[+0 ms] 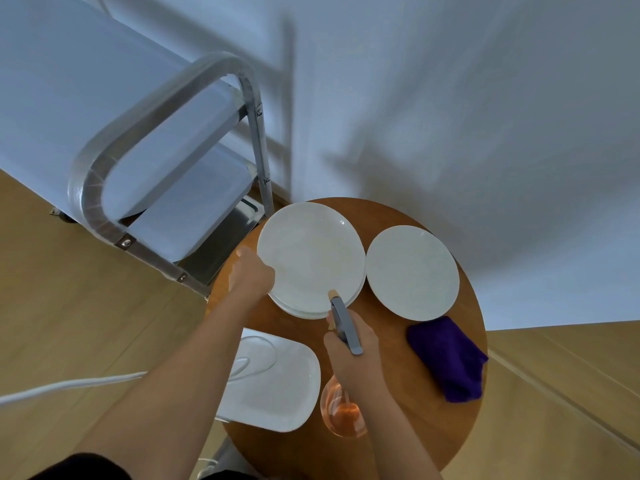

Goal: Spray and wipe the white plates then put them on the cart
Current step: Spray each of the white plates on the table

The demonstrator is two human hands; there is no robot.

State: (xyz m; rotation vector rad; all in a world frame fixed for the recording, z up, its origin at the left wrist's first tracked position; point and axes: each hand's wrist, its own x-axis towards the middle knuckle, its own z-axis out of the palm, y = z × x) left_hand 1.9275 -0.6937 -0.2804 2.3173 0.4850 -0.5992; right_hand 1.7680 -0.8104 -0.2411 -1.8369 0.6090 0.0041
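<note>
A large white plate (310,252) is tilted up off a stack of white plates (311,308) on the round wooden table (388,213). My left hand (251,273) grips its left rim. My right hand (353,351) holds a spray bottle (343,322) with a grey trigger head and orange liquid, its nozzle close to the plate's lower edge. A smaller white plate (412,271) lies flat to the right. A folded purple cloth (448,358) rests on the table's right side.
A steel cart (162,161) with pale shelves and a curved handle stands left of the table, against a white wall. A white rectangular object (277,382) and a white cable (69,384) lie below the table on the wooden floor.
</note>
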